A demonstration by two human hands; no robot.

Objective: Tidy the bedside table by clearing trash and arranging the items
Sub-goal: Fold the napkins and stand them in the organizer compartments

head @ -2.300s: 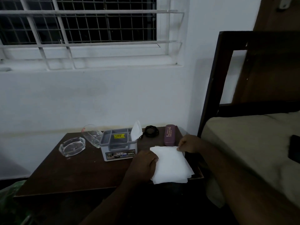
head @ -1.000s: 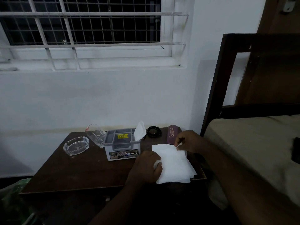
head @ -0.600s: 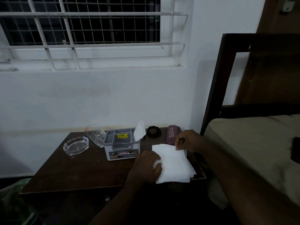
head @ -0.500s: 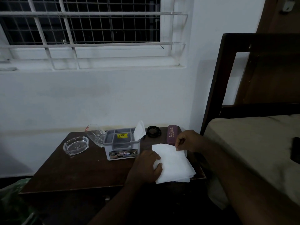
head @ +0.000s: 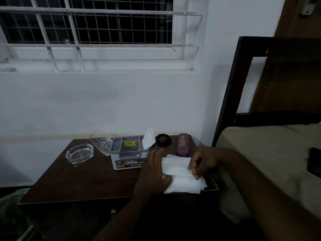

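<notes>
My right hand (head: 202, 162) pinches the far edge of the tissue (head: 180, 174) between thumb and fingers and has carried it over toward me; half a second ago that hand sat at the sheet's far right corner with the tissue lying flat, and now a fold lies across the middle. My left hand (head: 153, 173) has opened: earlier it pressed the tissue's left edge with curled fingers, now the fingers point up and away, loosely spread, holding nothing, with only the heel and thumb touching the left edge. The tissue sits at the front right corner of the table (head: 78, 180), its lower edge at the table's rim. Just beyond it lies the purple case (head: 182, 144), unmoved. Left of the case is a black coil (head: 163, 140), then the grey box (head: 129, 153) with a white tissue sticking up from it. Further left lie a tipped glass (head: 101, 143) and the ashtray (head: 79, 153), all where they were. The bed (head: 269, 153) stands to my right.
</notes>
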